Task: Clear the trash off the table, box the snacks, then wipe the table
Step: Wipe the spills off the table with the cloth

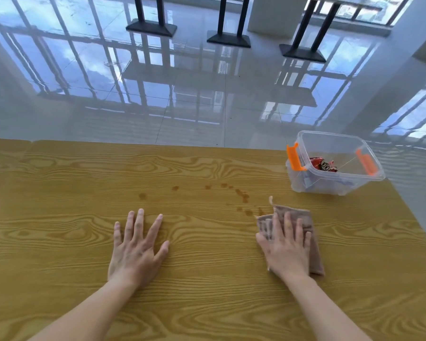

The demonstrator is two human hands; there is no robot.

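Left hand (135,249): lying flat on the wooden table (59,242), fingers spread and released, grasping nothing.
Right hand (287,249): pressing straight fingers onto the brown cloth (314,242), not clenching it.
Cloth: lying folded on the table, just right of the brown stains (242,196).
Box (335,163): clear, orange latches, sitting at the far right corner, holding a red snack packet (321,164).
Stains: trailing across the middle, between the hands and the far edge.

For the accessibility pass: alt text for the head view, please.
A person's right hand presses a folded brown cloth flat on a wooden table beside a trail of brown spots; the left hand rests flat nearby. A clear box holding snacks sits at the far right corner.
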